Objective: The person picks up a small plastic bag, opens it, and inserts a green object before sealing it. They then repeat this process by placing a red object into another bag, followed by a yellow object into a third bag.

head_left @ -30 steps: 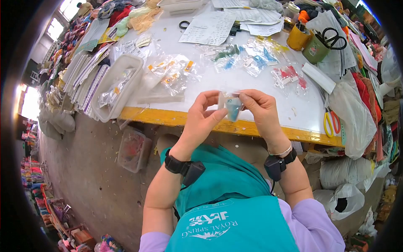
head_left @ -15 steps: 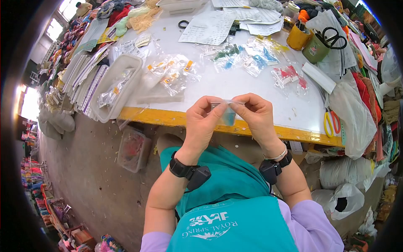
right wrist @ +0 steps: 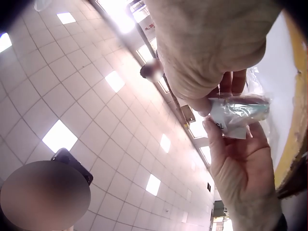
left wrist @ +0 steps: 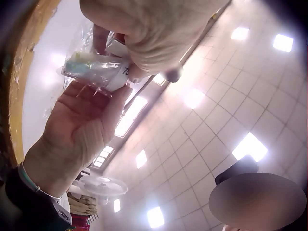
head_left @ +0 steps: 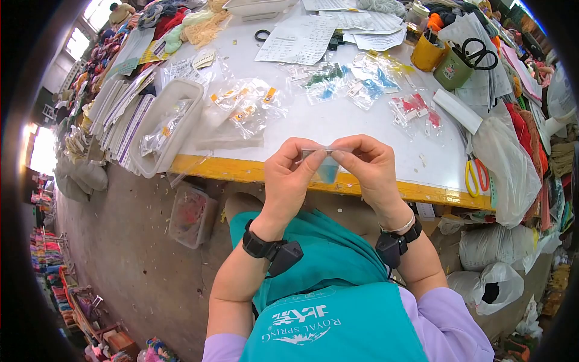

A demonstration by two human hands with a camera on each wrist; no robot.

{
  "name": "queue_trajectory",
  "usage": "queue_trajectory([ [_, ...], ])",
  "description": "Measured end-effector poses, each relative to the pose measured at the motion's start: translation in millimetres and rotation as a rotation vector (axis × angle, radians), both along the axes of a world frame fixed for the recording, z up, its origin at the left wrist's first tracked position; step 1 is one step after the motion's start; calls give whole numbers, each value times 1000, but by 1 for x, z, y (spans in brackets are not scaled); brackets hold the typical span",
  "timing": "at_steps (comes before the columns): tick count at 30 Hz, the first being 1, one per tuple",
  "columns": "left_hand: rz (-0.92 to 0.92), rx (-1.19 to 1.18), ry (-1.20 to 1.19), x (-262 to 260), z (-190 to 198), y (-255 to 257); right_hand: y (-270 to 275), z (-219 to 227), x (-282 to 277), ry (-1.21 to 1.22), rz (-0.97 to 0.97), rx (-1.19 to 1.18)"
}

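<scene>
A small clear plastic bag [head_left: 327,171] with blue-green contents hangs between the two hands over the table's front edge. My left hand [head_left: 288,175] pinches its top edge between thumb and bent fingers. On the other side my right hand [head_left: 373,166] pinches the same edge, the two thumb tips close together. Both wrist views show the bag [left wrist: 98,70] from below, with a white label [right wrist: 231,126] inside that carries printed characters.
Bags with orange-marked cards [head_left: 247,99], blue and green pieces [head_left: 374,78] and red pieces [head_left: 416,107] lie on the white table [head_left: 289,123]. A white plastic bin [head_left: 196,96] stands left. Scissors [head_left: 471,178] lie at the right edge, near a green can [head_left: 452,71].
Over the last second both hands have drawn closer together at the bag's top edge, and the bag has turned so its label faces away from the head view. Since half a second ago little has moved.
</scene>
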State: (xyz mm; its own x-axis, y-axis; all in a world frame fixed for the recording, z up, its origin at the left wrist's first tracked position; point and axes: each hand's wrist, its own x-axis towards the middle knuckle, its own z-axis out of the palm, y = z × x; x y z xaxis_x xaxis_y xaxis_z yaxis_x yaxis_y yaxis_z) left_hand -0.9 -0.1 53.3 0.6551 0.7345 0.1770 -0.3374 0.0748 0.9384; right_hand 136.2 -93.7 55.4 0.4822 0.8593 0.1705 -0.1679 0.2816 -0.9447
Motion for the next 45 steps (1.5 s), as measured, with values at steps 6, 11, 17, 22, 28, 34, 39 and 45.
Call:
queue_trajectory([
  [6, -10, 16, -11, 0, 4, -2, 0, 2, 0, 18, 23, 40],
  [11, -17, 5, -16, 0, 4, -2, 0, 1, -1, 22, 31, 68],
  [17, -9, 20, -22, 0, 3, -2, -1, 4, -2, 23, 34, 68],
  [22, 9, 64, -25, 0, 2, -2, -2, 5, -3, -1, 23, 57],
  [28, 29, 33, -16, 2, 6, -5, 1, 3, -12, 13, -44, 60],
  [34, 22, -176, -40, 4, 5, -6, 4, -3, -9, 75, -46, 39],
  [39, -3, -259, -96, -2, -6, 5, 6, -8, -4, 145, -1, 35],
  [45, 23, -219, -54, -10, -9, 7, 10, -12, -4, 259, 55, -40],
])
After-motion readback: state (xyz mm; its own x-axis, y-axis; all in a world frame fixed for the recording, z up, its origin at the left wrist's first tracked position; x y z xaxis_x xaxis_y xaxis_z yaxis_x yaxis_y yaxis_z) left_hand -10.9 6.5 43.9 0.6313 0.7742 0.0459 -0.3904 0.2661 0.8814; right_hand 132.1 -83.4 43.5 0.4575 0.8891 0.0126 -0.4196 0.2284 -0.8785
